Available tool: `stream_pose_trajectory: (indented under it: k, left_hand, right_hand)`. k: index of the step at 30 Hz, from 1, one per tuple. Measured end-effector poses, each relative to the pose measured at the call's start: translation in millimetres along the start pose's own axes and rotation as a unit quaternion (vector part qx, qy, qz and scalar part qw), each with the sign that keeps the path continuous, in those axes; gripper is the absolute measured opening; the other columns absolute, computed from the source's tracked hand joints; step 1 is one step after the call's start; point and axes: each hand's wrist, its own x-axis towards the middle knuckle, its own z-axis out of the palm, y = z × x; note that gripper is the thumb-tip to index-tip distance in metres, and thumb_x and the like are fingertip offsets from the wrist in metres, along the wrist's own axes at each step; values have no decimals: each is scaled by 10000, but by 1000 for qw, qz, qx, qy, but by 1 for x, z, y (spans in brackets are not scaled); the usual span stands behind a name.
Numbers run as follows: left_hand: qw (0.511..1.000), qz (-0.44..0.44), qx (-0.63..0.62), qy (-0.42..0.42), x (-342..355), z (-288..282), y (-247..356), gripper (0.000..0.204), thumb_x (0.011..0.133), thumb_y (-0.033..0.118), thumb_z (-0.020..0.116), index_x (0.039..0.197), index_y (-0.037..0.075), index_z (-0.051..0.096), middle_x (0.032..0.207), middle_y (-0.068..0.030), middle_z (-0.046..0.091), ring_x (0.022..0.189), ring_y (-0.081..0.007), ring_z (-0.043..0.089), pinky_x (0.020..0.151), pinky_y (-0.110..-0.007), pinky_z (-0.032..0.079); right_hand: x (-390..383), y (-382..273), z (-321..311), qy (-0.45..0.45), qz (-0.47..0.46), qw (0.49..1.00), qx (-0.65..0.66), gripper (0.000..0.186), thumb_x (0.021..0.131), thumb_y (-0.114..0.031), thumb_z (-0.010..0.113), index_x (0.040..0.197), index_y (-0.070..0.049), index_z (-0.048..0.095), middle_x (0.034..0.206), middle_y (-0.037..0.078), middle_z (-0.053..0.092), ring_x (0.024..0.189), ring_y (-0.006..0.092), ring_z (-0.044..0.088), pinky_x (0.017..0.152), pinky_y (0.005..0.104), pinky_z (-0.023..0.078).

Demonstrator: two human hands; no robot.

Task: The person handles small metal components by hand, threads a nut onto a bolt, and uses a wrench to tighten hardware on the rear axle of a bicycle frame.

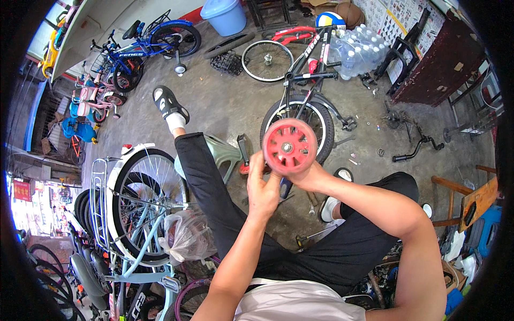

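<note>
A small red spoked wheel (289,146) with a metal bolt at its hub is held up before me; its rim is slightly blurred. My left hand (262,191) is closed at its lower left edge, thumb pressed near the rim. Below and behind the wheel, my right hand (309,176) grips it too, with most of its fingers hidden. Just under my hands a dark blue piece (286,187) shows in part, and I cannot make out what it is. Beyond the wheel lies a black bicycle frame (305,69) with its tyred wheel (321,120) on the floor.
A pale green stool (220,151) stands left of my hands. Further left are a light blue bicycle (142,238) and a plastic bag (187,235). Bottles (358,53), a loose rim (267,61) and a blue bicycle (144,53) are farther off. A screwdriver (308,237) lies between my legs.
</note>
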Motion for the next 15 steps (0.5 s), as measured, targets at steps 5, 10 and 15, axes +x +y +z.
stream_pose_trajectory:
  k: [5,10,15]
  left_hand:
    - [991,-34,-90,88,2,-12,2,427,979,15,640,1402,13,584,1244,-103,638,1169,-190,605,1039,-349,478]
    - [986,120,95,63,8,-1,45,299,936,69,730,1232,38,698,1177,-115,655,1081,-231,640,925,-358,512]
    - [967,172,181,47,24,3,48,311,909,95,761,1213,52,715,1192,-109,655,1075,-247,639,912,-361,506]
  right_hand:
    - [6,14,-9,48,74,988,126,446,983,-305,678,1371,-96,610,1339,171,663,1261,288,628,1041,400,498]
    - [6,9,-20,29,182,976,116,358,986,-248,667,1300,-75,678,1218,142,736,1200,259,669,1016,388,501]
    - [6,-7,-19,42,109,983,139,347,989,-233,677,1301,-80,681,1239,142,733,1202,238,672,1019,388,503]
